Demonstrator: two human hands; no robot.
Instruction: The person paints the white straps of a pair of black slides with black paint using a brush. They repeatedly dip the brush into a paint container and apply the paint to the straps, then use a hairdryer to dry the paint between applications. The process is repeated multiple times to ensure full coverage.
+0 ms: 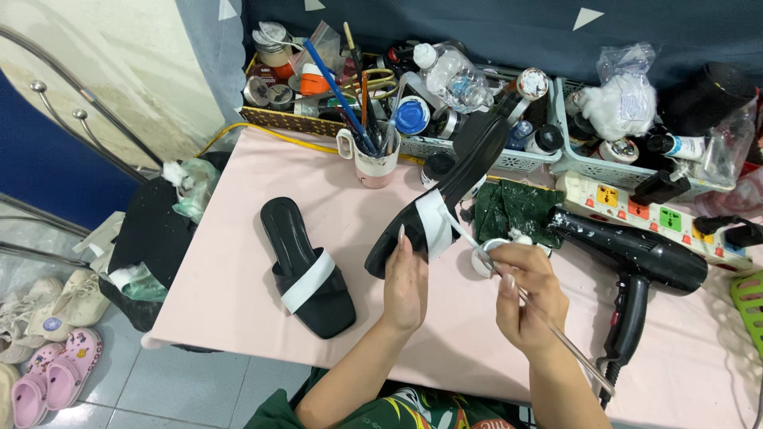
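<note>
right hand pinching thin brush | left hand gripping raised black sandal at toe | light, stiff sole, soft white strap; best held by sole

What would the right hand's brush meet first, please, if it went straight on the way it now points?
Probably the white strap of the black sandal held by the left hand; the right hand aims the brush there.

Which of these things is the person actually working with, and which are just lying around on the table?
In use:
left hand holding the raised black sandal
right hand holding a thin brush to its white strap
small white pot

Lying about:
second sandal
black hair dryer
green cloth
power strip
mug of brushes
baskets of jars
</note>
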